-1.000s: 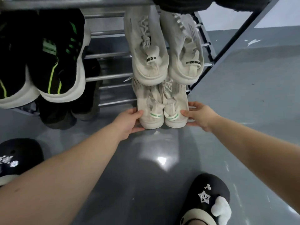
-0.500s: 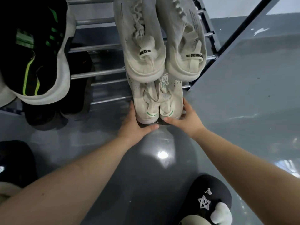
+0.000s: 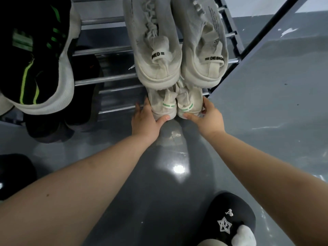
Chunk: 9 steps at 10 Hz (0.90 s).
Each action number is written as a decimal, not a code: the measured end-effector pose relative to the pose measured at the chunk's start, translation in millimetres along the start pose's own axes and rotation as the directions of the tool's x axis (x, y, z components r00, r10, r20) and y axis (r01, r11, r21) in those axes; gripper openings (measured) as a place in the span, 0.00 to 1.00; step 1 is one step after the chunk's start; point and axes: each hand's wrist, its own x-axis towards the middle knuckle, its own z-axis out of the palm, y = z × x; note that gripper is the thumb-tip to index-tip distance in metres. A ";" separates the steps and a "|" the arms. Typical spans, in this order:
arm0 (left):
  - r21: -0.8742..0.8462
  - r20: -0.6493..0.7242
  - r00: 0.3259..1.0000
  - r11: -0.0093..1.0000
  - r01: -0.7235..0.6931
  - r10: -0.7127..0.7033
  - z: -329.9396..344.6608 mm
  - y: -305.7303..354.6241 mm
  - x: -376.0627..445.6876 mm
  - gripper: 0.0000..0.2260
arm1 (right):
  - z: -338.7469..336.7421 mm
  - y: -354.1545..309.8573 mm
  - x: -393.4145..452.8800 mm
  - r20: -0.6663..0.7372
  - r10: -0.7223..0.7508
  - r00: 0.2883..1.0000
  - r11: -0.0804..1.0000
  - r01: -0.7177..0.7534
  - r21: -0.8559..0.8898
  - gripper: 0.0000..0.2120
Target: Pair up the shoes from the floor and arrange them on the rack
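Gripping the white sneakers (image 3: 174,106) by the heels, left hand (image 3: 145,119) and right hand (image 3: 209,118) are probably seating them on the rack (image 3: 106,79); pushing evenly keeps them paired.

My arms are bare from the edge of view down to the wrists, with no sleeve, watch or band on either. My left hand (image 3: 147,119) and right hand (image 3: 210,119) wear no gloves or rings, and the nails are short and plain. On my right foot is a black slipper (image 3: 232,215) with a rounded toe, carrying a small silver star charm, a smaller silver charm above it, and a white fluffy pompom (image 3: 244,236) beside them.
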 end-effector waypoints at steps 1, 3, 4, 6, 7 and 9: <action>0.007 -0.011 0.999 0.999 0.040 -0.039 -3.9 11.8 17.2 0.39 | -3.3 -9.0 18.2 -0.021 -0.016 1.000 1.000 0.016 -0.008 0.29; 0.035 0.021 0.999 0.999 0.040 -0.041 -0.4 8.0 17.5 0.41 | 0.7 -5.9 19.9 0.005 0.009 1.000 0.999 -0.009 -0.048 0.31; 0.094 0.010 1.000 0.995 0.024 -0.025 -5.7 9.2 14.1 0.42 | -1.3 -11.7 16.8 0.037 0.016 0.999 0.994 -0.012 -0.105 0.35; 0.377 0.129 0.990 0.921 -0.101 0.056 -20.6 12.7 -18.7 0.43 | -1.0 -22.0 -24.3 0.199 0.040 0.979 0.868 0.065 -0.493 0.50; 0.450 0.215 0.971 0.872 -0.190 0.100 -33.2 21.7 -38.2 0.41 | -12.7 -31.3 -48.7 0.284 0.024 0.958 0.758 0.168 -0.631 0.49; 0.427 0.357 0.925 0.858 -0.284 0.128 -79.6 49.8 -78.9 0.38 | -49.5 -64.7 -92.6 0.336 -0.015 0.942 0.661 0.261 -0.703 0.45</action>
